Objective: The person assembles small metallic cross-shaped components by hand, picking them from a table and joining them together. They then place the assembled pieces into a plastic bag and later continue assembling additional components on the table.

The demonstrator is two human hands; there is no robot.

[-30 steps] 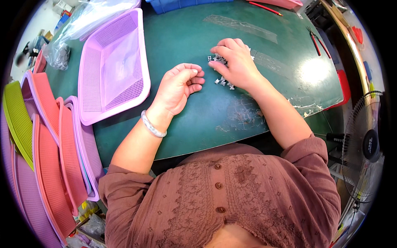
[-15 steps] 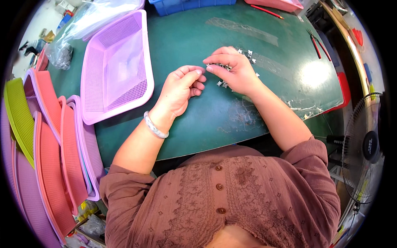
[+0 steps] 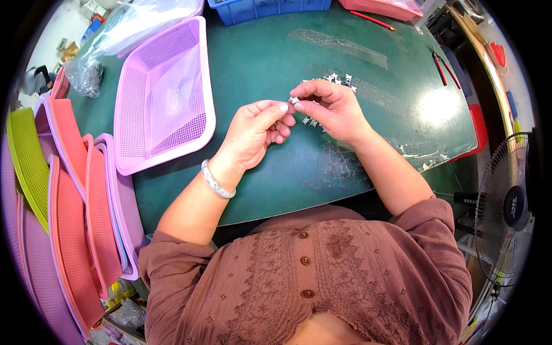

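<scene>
A small white part [image 3: 295, 100] shows between the fingertips of my two hands, over the green tabletop. My right hand [image 3: 336, 110] pinches it between thumb and index finger. Touching or almost touching it is the thumb tip of my left hand [image 3: 259, 126], whose fingers are curled closed; whether they grip anything else is hidden. A loose group of small white and dark parts [image 3: 333, 79] lies just beyond my right hand, and a few more parts [image 3: 310, 121] lie under it. Their exact kind is too small to tell.
A lilac mesh basket [image 3: 123, 123] with a clear plastic bag in it stands at left. Stacked pink, purple and green baskets [image 3: 69, 224] rise beside the table. Far off are a blue crate [image 3: 276, 7], a red pen [image 3: 372, 20] and red-handled pliers [image 3: 444, 66]. A fan [image 3: 503, 207] stands right.
My hands have come closer together, the left moving slightly right. The white part now shows at their fingertips, where none was plainly visible before.
</scene>
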